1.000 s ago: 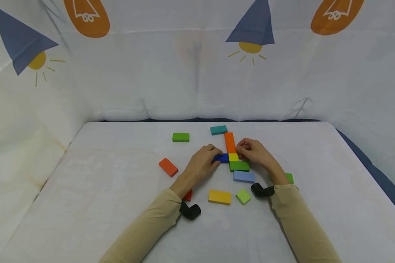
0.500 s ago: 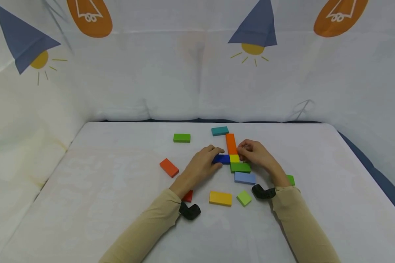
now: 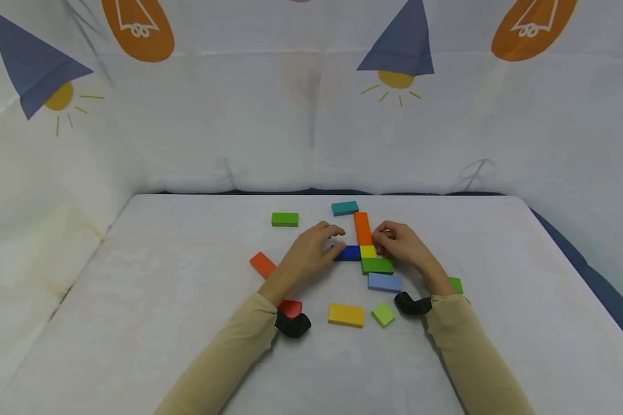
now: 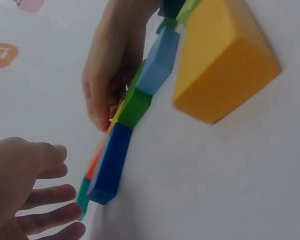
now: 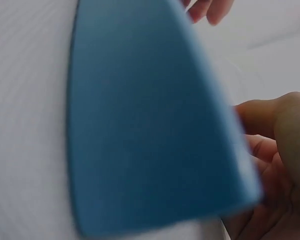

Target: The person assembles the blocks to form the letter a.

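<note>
My left hand [image 3: 311, 251] hovers just left of the dark blue block [image 3: 349, 253], its fingers spread and bent a little. In the left wrist view a gap separates those fingers [image 4: 55, 195] from the blue block [image 4: 110, 165]. My right hand [image 3: 402, 245] is at the right side of the small yellow block [image 3: 367, 251], fingers curled; whether they pinch anything is hidden. An orange block [image 3: 363, 228] extends away from the yellow one. On the near side lie a green block [image 3: 377, 266] and a light blue block [image 3: 385, 282], which fills much of the right wrist view.
A teal block [image 3: 345, 208] and a green block [image 3: 285, 219] lie at the back. Nearer are a red-orange block [image 3: 262, 264], a red block [image 3: 291, 308], a large yellow block [image 3: 345, 315] and a lime block [image 3: 383, 314]. Another green block [image 3: 455, 285] shows beside the right wrist.
My left hand has come off the dark blue block and moved slightly left, its fingers opening. More of the red block shows beside the left wrist. The right hand stays in place.
</note>
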Demonstrator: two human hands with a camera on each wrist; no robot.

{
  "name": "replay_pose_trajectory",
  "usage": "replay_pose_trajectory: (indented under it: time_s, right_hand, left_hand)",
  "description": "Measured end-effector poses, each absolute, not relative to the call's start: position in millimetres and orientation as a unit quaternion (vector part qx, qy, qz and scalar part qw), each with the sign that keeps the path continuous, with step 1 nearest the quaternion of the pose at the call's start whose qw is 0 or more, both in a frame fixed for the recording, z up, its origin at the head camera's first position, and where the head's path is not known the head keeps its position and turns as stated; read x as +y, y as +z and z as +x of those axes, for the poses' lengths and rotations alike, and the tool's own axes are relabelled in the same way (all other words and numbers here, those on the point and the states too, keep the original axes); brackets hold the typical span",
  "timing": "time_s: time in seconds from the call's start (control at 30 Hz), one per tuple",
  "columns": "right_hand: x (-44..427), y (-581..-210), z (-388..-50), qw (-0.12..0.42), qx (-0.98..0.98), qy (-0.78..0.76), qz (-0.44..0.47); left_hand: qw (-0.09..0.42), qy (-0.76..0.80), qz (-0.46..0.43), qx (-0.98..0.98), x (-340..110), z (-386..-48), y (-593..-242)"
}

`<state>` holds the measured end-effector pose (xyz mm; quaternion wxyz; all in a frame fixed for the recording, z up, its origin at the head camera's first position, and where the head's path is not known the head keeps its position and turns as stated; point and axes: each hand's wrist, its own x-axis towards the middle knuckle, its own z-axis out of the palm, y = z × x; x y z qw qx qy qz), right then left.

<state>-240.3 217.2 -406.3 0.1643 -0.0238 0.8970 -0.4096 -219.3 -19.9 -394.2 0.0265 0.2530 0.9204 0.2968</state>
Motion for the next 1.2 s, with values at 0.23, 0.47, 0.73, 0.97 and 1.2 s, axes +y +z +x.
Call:
replay_pose_trajectory:
  time_s: [0.23, 0.47, 0.73, 0.97, 1.2]
  right_hand:
    - [214, -401, -239, 0.161, 0.912, -0.377, -0.027]
    - [212, -402, -236, 0.138, 0.937, -0.319, -0.039]
    - [209, -402, -237, 0.136, 0.939, -0.315, -0.033]
    - [206, -402, -236, 0.138, 0.939, -0.313, -0.031]
    - [207, -402, -235, 0.136, 0.939, -0.315, -0.030]
  left_hand:
    - [0.010, 0.268, 0.268, 0.925, -25, -242, -378]
    - [0.001, 0.234, 0.259, 0.937, -21, -272, -371]
    - [0.020, 0.195, 0.251, 0.948, -9, -292, -369]
    - [0.032, 0.194, 0.236, 0.952, -4, -301, -373]
    - [0.039, 0.195, 0.229, 0.953, 2, -309, -381]
